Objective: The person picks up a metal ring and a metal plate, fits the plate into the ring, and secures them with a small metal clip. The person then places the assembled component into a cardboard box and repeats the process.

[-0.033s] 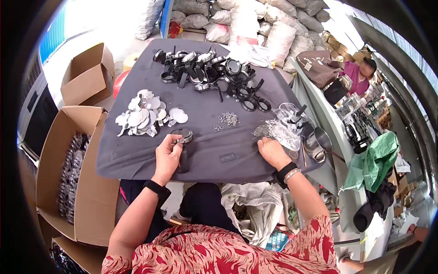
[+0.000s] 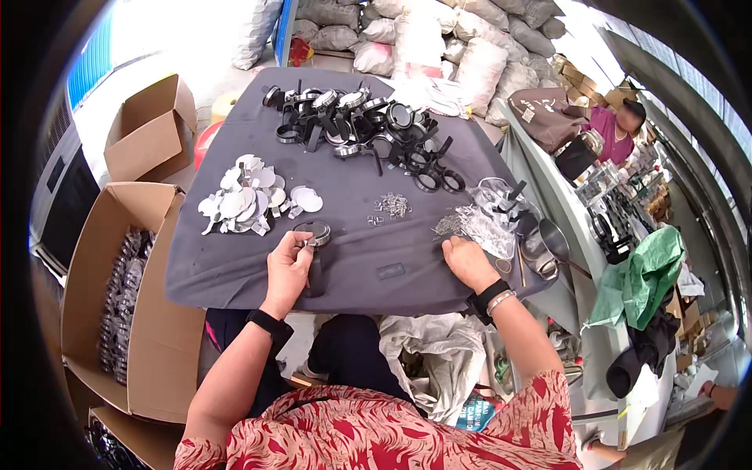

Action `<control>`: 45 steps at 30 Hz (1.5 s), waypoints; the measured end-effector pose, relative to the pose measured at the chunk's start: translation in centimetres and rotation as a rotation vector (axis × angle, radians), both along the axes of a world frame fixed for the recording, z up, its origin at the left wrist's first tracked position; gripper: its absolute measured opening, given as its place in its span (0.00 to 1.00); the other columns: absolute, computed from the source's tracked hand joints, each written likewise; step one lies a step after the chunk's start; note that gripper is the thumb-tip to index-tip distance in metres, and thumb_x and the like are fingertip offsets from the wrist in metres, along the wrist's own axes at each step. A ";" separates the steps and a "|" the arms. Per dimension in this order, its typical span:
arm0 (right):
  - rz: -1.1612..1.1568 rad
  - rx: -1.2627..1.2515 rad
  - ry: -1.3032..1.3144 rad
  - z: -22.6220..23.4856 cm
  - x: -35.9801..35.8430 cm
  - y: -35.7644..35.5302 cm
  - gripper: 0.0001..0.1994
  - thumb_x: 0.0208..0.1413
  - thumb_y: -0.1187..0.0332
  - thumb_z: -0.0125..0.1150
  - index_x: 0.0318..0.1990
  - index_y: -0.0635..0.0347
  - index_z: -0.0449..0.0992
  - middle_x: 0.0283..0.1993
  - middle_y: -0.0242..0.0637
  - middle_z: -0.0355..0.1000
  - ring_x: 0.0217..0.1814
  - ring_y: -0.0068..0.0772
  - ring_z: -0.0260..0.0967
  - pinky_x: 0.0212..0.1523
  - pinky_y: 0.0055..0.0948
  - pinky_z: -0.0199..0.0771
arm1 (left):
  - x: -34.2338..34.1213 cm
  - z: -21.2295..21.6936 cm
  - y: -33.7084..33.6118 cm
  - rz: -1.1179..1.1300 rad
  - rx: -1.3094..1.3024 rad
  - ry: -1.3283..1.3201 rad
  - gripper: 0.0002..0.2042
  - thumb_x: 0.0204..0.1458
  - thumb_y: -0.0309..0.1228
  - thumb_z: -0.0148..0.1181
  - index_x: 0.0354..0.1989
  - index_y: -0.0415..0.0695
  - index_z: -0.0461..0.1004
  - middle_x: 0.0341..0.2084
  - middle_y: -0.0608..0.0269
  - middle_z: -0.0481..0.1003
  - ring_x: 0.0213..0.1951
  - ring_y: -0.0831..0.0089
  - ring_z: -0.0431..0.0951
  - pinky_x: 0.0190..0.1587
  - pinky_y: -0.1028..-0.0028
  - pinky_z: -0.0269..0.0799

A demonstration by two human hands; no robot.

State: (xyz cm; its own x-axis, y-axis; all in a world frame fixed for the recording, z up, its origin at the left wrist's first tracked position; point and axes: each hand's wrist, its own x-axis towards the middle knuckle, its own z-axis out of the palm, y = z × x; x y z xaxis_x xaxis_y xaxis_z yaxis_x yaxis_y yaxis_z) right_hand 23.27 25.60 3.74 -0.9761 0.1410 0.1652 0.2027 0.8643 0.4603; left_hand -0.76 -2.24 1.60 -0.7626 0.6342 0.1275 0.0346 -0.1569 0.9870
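Observation:
My left hand [image 2: 287, 266] pinches a wristwatch [image 2: 317, 230] by its near edge, close to the table's front. The watch has a round silver-rimmed case, and its dark strap hangs down beside my fingers. At the right, my right hand [image 2: 467, 261] rests knuckles up with its fingers curled at the near edge of a pile of thin metal pins [image 2: 449, 225]. Its fingertips are hidden, so whatever they hold cannot be made out. Between the hands and farther back lies a small heap of metal buckles [image 2: 393, 205]. White round discs [image 2: 244, 197] are piled at the left.
Many black-strapped watches [image 2: 352, 117] cover the far part of the grey cloth-covered table [image 2: 235, 270]. Clear plastic bags [image 2: 489, 227] and a metal pan [image 2: 544, 243] stand at the right edge. An open cardboard box [image 2: 164, 313] sits left. Another person [image 2: 615, 133] is at the far right.

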 end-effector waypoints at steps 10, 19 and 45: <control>0.048 -0.657 0.537 1.4 -5.5 -6.2 0.06 0.52 0.76 0.56 0.38 0.62 0.72 0.32 0.46 0.73 0.29 0.41 0.74 0.30 0.33 0.75 | -0.6 -0.5 -0.9 0.006 -0.066 0.006 0.06 0.58 0.23 0.50 0.42 0.41 0.70 0.17 0.73 0.67 0.13 0.87 0.61 0.13 0.82 0.57; 0.022 -1.976 0.834 -0.2 -12.8 -15.0 0.02 0.56 0.76 0.58 0.33 0.64 0.72 0.27 0.32 0.71 0.26 0.21 0.71 0.27 0.22 0.75 | 0.0 -0.5 0.1 0.017 -0.018 0.104 0.06 0.56 0.22 0.50 0.41 0.42 0.70 0.17 0.72 0.69 0.14 0.88 0.63 0.14 0.81 0.58; -0.170 -1.944 0.738 -1.6 -17.1 -17.2 0.06 0.56 0.70 0.58 0.31 0.64 0.75 0.23 0.28 0.70 0.20 0.17 0.64 0.19 0.19 0.66 | -0.4 -1.0 0.4 0.142 -0.039 0.181 0.06 0.53 0.19 0.48 0.37 0.40 0.69 0.21 0.67 0.73 0.25 0.85 0.68 0.26 0.80 0.65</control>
